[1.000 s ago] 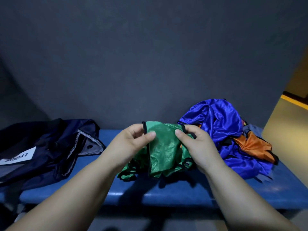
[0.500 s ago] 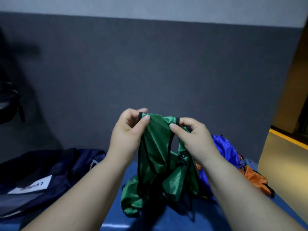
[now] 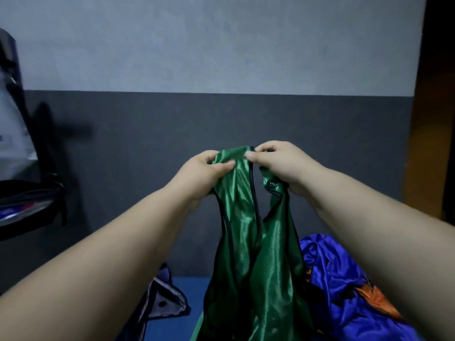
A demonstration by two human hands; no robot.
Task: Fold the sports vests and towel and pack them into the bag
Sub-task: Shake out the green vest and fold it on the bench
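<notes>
Up comes the green vest (image 3: 246, 242): a second ago it sat bunched low over the bench (image 3: 190, 289), and now it dangles full length in front of the grey wall (image 3: 221, 119), with the view tipped upward along with it. Left hand (image 3: 206, 173) pinches one side of the top edge between thumb and curled fingers, right hand (image 3: 283, 166) pinches the other, and the two sit close together with only a narrow band of fabric between them. Both grips are clamped on cloth. The black-trimmed straps twist below them and the body hangs in a rope, its hem dropping out of view.

Down to the right lies the waiting pile, a blue vest (image 3: 339, 271) with an orange vest (image 3: 376, 299) peeking from under it. The dark bag (image 3: 162, 301) shows a corner at lower left on the bench. No towel that can be picked out.

This looks like the opening of the first fold: finding the shoulders and shaking the garment straight. Next, the hands likely need to spread apart to untwist the straps and flatten the panels, then lay the vest on the bench to fold. Slippery satin, so the pinches must hold firm.
</notes>
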